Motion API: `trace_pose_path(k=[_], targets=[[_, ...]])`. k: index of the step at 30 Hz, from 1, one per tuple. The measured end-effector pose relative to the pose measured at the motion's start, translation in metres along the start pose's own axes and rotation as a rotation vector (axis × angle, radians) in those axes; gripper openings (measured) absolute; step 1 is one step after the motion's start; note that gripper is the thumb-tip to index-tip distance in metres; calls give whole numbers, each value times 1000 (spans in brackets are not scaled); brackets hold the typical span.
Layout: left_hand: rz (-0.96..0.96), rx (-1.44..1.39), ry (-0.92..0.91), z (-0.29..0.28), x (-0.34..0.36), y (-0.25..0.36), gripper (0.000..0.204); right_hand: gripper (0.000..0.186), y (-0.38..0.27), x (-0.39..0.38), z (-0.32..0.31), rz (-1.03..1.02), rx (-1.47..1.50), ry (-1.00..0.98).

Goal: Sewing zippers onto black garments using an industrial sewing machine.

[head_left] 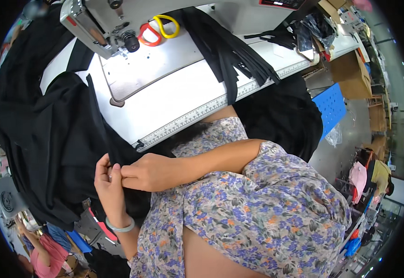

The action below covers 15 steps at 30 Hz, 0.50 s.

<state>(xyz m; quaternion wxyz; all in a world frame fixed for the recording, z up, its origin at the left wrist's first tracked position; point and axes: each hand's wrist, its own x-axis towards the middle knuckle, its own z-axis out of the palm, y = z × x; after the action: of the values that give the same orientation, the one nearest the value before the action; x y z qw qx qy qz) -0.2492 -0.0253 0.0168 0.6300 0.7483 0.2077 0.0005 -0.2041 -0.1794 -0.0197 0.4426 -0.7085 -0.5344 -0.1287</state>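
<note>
My left hand [109,185], with a pale bangle at its wrist, and my right hand [148,172] meet at the fingertips, both closed in a pinch. Between them they grip the lower end of a long black zipper [98,120]. The zipper's upper end rests at the left of the sewing table, against a large heap of black fabric [40,139]. That fabric hangs over the table's left side, beside my hands. The exact spot under my fingertips is partly hidden.
A sewing machine [84,28] stands at the back of the white table [179,102]. Red and yellow handled scissors [152,34] lie by it. A bundle of black zippers [239,60] crosses the ruler-marked front edge. At right are a phone [305,48] and cardboard box [350,74].
</note>
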Motion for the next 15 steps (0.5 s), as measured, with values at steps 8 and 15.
trace_pose_path(k=[8, 15], targets=[[269, 371, -14, 9, -2, -12, 41, 19, 5, -12, -49, 110, 46, -56], [321, 465, 195, -2, -8, -10, 16, 26, 62, -88, -217, 1147, -514, 439]])
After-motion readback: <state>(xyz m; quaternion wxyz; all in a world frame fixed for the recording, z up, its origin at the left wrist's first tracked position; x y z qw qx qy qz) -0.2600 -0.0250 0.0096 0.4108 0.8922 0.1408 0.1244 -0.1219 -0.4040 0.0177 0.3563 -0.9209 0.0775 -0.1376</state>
